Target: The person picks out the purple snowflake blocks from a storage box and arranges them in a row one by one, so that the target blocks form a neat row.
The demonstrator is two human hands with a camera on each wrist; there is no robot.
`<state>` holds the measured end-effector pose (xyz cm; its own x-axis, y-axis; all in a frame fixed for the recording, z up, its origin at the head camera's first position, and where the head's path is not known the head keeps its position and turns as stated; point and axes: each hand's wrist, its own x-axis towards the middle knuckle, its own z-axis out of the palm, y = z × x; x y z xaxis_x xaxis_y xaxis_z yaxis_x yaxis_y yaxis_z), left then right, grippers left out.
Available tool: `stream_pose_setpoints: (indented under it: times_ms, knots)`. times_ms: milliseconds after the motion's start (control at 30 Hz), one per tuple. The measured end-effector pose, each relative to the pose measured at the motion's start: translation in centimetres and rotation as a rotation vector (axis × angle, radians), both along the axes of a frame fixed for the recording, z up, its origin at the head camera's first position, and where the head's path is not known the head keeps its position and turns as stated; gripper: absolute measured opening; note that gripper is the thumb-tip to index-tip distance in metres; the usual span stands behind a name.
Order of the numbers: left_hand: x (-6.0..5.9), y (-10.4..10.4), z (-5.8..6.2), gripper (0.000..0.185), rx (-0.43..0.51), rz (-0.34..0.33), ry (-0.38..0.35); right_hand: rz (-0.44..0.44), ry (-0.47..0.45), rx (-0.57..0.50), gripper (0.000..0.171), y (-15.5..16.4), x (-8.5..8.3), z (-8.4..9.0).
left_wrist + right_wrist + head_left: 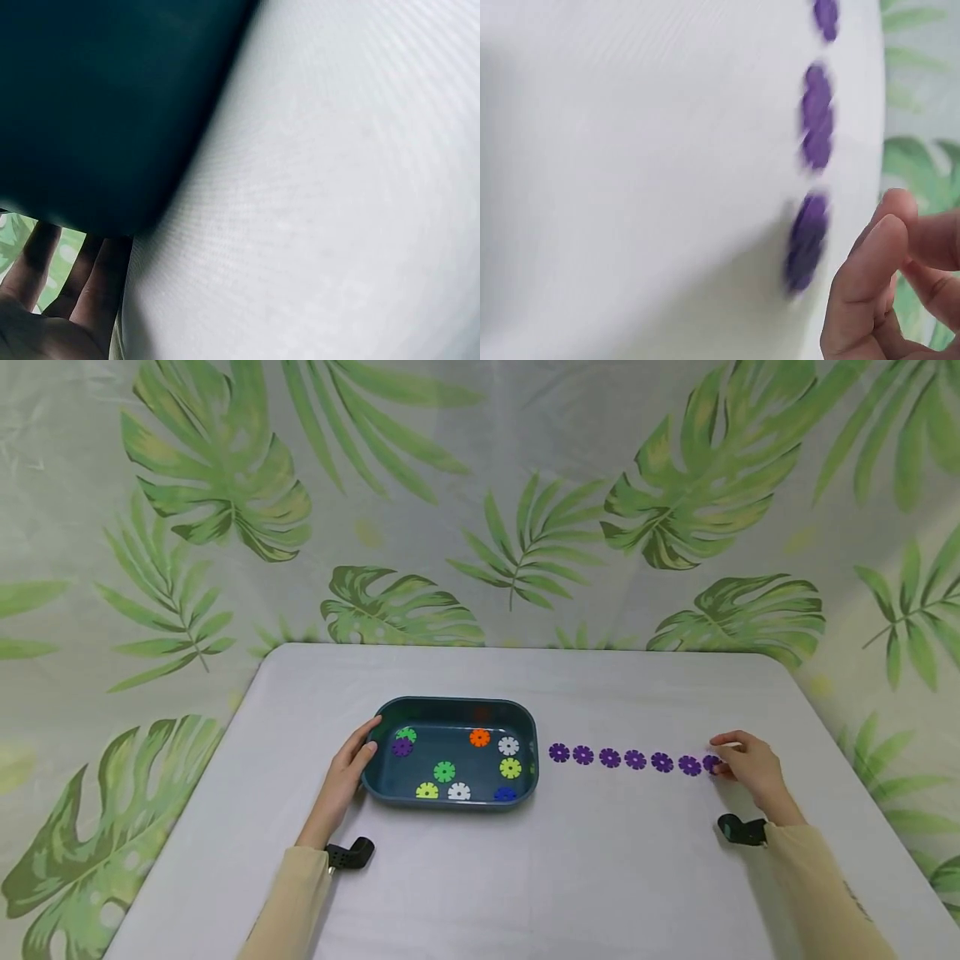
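Observation:
In the head view, my left hand (347,770) rests against the left side of a dark teal tray (450,803). Its fingers (94,289) look mostly straight where they touch the tray's outer wall in the left wrist view. A row of several purple notched discs lies right of the tray. My right hand (752,770) is at the row's right end, beside the last purple disc (711,764). That disc (807,244) lies on the table in the right wrist view, apart from the loosely bent fingers, which show nothing between them.
Several loose discs lie in the tray, among them an orange disc (479,738), a white disc (508,746), a green disc (444,772) and a purple disc (402,747). The white table (600,877) meets a leaf-patterned cloth (525,527) at its back edge.

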<state>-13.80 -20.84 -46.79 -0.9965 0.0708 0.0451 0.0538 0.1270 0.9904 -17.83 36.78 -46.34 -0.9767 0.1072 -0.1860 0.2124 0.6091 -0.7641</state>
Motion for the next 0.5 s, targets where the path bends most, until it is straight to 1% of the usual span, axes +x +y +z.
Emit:
stream_pose_setpoints:
  times_ms: [33,100,200,367,500]
  knots:
    - [0.0,0.0,0.0,0.046,-0.001,-0.001,0.002,0.01,0.008,-0.018,0.035,-0.7,-0.2,0.4]
    - [0.1,0.0,0.0,0.045,0.004,-0.001,0.001,0.045,0.017,-0.086,0.036,-2.6,-0.6,1.2]
    - [0.1,0.0,0.1,0.046,0.005,-0.001,-0.002,0.131,0.04,-0.191,0.038,-6.1,-1.2,2.7]
    - [0.1,0.0,0.1,0.046,0.006,-0.005,-0.002,0.301,0.042,-0.35,0.038,-13.4,-2.1,4.8]
    - [0.1,0.0,0.2,0.046,0.005,-0.004,-0.001,0.411,-0.002,-0.418,0.034,-19.8,-2.8,6.0]
